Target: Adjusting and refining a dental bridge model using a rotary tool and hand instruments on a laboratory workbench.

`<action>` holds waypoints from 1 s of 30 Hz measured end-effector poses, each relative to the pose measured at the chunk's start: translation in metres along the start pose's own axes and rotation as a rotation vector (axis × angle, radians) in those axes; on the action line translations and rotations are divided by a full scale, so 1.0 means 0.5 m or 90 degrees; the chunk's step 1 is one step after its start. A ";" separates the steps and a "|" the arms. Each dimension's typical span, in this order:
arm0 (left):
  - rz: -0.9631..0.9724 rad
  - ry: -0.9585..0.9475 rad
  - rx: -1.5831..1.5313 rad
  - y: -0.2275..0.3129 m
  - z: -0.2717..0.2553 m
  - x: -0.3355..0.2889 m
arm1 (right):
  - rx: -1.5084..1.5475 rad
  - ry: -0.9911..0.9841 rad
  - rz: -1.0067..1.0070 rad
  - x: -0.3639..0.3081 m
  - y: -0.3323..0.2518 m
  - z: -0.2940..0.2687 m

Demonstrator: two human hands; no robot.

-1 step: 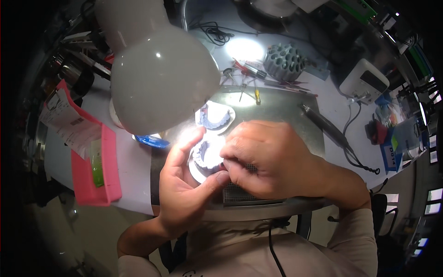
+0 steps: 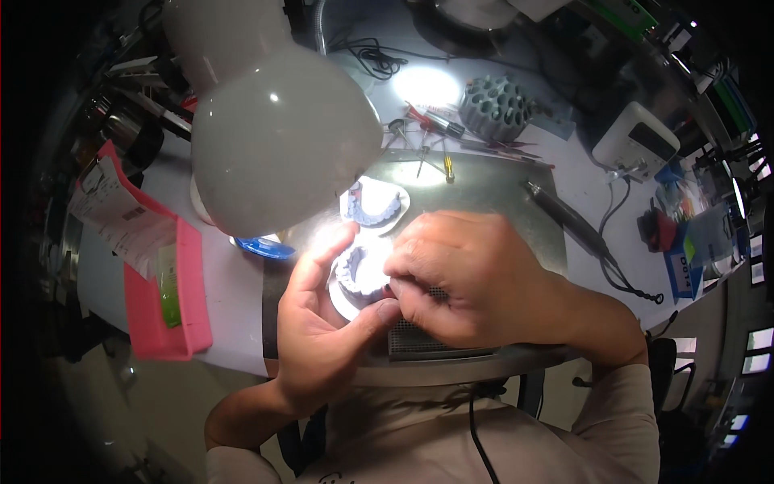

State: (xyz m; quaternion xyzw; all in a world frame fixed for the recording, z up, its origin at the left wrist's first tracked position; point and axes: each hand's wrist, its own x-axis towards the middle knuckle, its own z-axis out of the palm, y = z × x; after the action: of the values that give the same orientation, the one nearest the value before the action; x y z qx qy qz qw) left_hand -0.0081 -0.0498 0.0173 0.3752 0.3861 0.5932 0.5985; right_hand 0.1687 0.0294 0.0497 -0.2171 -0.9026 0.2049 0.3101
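Observation:
My left hand (image 2: 322, 343) curls around a dental model (image 2: 348, 284), a horseshoe of teeth on a pale base, with the thumb along its near side. Strong lamp light washes out much of its surface. At the model's right edge, my right hand (image 2: 472, 278) is closed in a pinch, fingertips close to the teeth and to the left thumb. Anything between those fingertips is hidden. Just beyond lies a second dental model (image 2: 377, 214), a bluish-grey tooth arch on a white base.
A big lamp head (image 2: 282, 145) hangs over the left-centre. On the left stands a pink tray (image 2: 197, 310) with papers. A dark handpiece (image 2: 568, 219) with a cord lies right; a grey holder with holes (image 2: 496, 109) and several small tools sit behind. A mesh grille (image 2: 427, 342) lies under my hands.

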 end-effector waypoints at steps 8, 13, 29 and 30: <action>-0.074 -0.022 -0.063 0.000 -0.002 -0.001 | 0.078 0.003 0.018 -0.005 0.008 -0.009; -0.160 -0.013 -0.103 0.009 -0.002 0.001 | 0.093 -0.008 0.054 -0.010 0.006 -0.014; -0.242 -0.051 -0.205 -0.014 0.014 0.025 | -0.275 0.030 0.394 -0.151 0.158 -0.151; -0.242 -0.051 -0.203 -0.017 0.015 0.028 | -0.357 -0.031 0.444 -0.179 0.165 -0.156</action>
State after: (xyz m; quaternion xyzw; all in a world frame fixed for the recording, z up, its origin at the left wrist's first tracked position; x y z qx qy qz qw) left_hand 0.0024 -0.0359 0.0124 0.2199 0.3275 0.5084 0.7655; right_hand 0.3047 0.0691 0.0225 -0.5789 -0.8034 0.0496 0.1301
